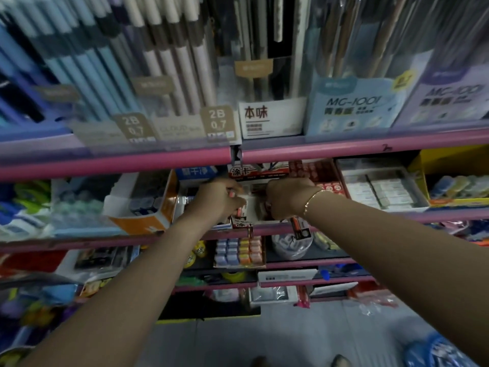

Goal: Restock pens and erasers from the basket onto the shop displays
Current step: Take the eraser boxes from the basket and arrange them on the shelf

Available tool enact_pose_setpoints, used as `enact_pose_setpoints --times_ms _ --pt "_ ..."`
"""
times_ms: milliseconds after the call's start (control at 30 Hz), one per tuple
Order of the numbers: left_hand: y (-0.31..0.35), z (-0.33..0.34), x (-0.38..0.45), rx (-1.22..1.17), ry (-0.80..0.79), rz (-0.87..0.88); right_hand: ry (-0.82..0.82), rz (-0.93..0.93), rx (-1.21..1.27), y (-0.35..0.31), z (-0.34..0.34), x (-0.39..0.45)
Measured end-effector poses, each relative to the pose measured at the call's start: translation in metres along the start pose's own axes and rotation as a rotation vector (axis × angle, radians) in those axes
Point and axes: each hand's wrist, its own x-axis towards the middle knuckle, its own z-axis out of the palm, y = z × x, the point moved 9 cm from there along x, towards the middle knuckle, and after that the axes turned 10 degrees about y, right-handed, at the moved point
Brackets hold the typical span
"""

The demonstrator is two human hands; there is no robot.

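Note:
Both my hands reach into a red, white and black eraser display box (258, 172) on the second shelf. My left hand (215, 198) has its fingers curled round small erasers in red, white and black wrappers (242, 211). My right hand (287, 198), with a gold bracelet on the wrist, also curls into the box; a black and orange eraser (298, 227) shows just below it. What the right fingers hold is hidden. Pens (169, 56) stand in clear holders on the shelf above.
A pink shelf rail (113, 161) runs just above my hands. An orange and white box (148, 205) sits left of the display, a tray of white erasers (381, 189) and a yellow box (455, 178) to the right. A blue basket (444, 350) lies on the floor.

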Motion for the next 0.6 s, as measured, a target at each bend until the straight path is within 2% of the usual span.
enact_pose_setpoints --times_ms 100,200,267,333,400,500,600 --pt "0.008 0.007 0.006 0.125 -0.072 0.005 -0.038 -0.054 0.006 -0.004 -0.001 0.0" --pt "0.014 0.006 0.013 0.112 -0.117 -0.022 -0.034 -0.064 0.177 0.003 -0.007 0.004" --pt "0.011 0.001 0.015 -0.011 -0.129 -0.125 -0.057 0.017 0.466 0.015 -0.008 0.004" --pt "0.011 0.001 0.011 -0.131 -0.165 -0.208 -0.067 0.165 0.984 0.029 -0.003 0.0" --pt "0.015 0.007 0.005 -0.194 -0.209 -0.231 -0.007 0.285 1.235 0.046 0.004 -0.002" --pt "0.015 0.016 0.002 -0.282 -0.243 -0.288 -0.019 0.301 1.252 0.053 0.018 -0.002" --pt "0.021 0.025 0.0 -0.383 -0.286 -0.297 0.04 0.37 1.381 0.062 0.022 0.001"
